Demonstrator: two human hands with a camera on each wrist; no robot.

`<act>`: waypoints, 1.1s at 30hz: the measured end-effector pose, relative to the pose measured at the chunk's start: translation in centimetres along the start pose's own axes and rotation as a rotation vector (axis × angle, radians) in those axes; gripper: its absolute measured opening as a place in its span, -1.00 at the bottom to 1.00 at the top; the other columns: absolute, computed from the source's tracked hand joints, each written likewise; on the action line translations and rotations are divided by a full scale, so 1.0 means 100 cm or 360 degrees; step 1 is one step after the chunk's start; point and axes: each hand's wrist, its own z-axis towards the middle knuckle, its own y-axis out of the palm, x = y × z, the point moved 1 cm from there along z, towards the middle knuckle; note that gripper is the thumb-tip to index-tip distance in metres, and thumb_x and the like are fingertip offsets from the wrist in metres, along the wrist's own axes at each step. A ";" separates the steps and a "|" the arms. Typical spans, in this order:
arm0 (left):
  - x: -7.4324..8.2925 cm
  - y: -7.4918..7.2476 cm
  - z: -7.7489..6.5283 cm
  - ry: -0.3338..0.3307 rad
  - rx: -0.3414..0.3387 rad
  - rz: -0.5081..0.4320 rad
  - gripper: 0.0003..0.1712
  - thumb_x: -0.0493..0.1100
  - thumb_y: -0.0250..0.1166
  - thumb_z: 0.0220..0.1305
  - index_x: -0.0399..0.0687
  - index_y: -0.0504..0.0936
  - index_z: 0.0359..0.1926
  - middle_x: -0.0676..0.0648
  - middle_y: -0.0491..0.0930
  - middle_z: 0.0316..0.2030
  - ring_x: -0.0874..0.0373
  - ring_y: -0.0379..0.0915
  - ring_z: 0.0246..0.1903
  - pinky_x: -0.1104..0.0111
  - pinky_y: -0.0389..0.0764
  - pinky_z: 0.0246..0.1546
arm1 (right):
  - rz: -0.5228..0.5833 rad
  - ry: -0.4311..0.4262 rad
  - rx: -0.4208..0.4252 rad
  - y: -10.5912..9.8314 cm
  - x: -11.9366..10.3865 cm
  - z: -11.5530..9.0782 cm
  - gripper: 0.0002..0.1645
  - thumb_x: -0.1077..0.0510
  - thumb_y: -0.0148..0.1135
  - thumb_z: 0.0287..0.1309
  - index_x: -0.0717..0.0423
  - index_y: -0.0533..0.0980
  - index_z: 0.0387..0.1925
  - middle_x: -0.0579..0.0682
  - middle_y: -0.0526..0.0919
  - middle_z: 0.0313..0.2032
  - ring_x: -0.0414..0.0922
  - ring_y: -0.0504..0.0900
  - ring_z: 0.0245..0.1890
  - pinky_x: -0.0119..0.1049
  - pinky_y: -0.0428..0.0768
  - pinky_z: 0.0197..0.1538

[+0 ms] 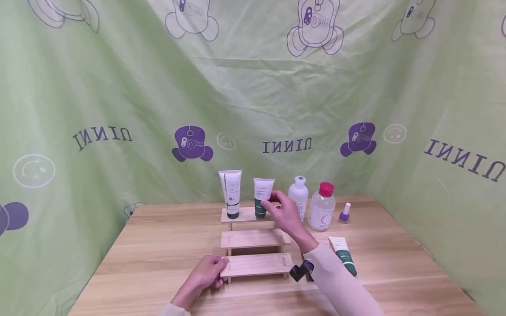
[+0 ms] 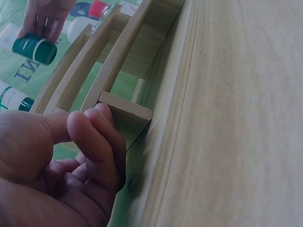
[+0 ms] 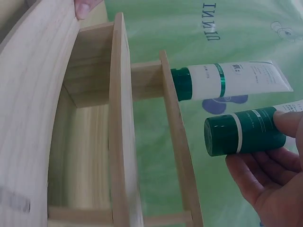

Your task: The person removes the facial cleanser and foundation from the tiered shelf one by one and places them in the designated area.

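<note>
Pinching small white-and-dark-green plastic tube (image 1: 262, 191) upright in right hand (image 1: 287, 215), just above top tier (image 1: 246, 213) of pale wooden three-step rack (image 1: 258, 265), beside taller white green-capped tube (image 1: 232, 192). Gripping rack's front-left end with left hand (image 1: 207, 271).

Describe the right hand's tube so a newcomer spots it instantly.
A stepped wooden stand sits on the table. Above its back step, the right hand holds a half-green tube, cap down. Only it is held: the mostly white tube stands upright, a lookalike tube lies on the table.
</note>
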 end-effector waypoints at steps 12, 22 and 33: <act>0.000 0.000 0.000 0.0007 -0.0026 -0.0020 -0.63 -0.06 0.11 0.45 -0.27 0.56 -0.38 -0.02 0.55 -0.64 0.33 0.36 -0.75 0.55 0.43 -0.72 | 0.0026 -0.0005 0.0152 -0.045 0.011 -0.030 -0.76 0.24 0.34 0.19 0.29 0.55 -0.15 0.17 0.69 -0.21 -0.01 0.64 -0.17 -0.36 0.66 -0.15; 0.001 0.003 0.001 0.0007 -0.0011 0.0012 -0.62 -0.06 0.11 0.45 -0.28 0.55 -0.39 -0.02 0.54 -0.65 0.31 0.36 -0.76 0.53 0.43 -0.73 | -0.0107 0.0153 0.0241 -0.098 0.030 -0.061 -0.69 0.22 0.28 0.25 0.36 0.52 -0.06 0.23 0.65 -0.14 -0.20 0.59 -0.15 -0.46 0.62 -0.12; -0.003 0.001 0.004 0.0016 -0.0046 -0.0017 -0.64 -0.08 0.08 0.46 -0.29 0.56 -0.37 0.00 0.54 -0.66 0.33 0.37 -0.75 0.53 0.45 -0.71 | -0.0375 0.0383 0.0351 -0.154 0.063 -0.090 -0.63 0.11 0.25 0.29 0.36 0.53 -0.06 0.20 0.65 -0.20 -0.34 0.53 -0.27 -0.50 0.57 -0.20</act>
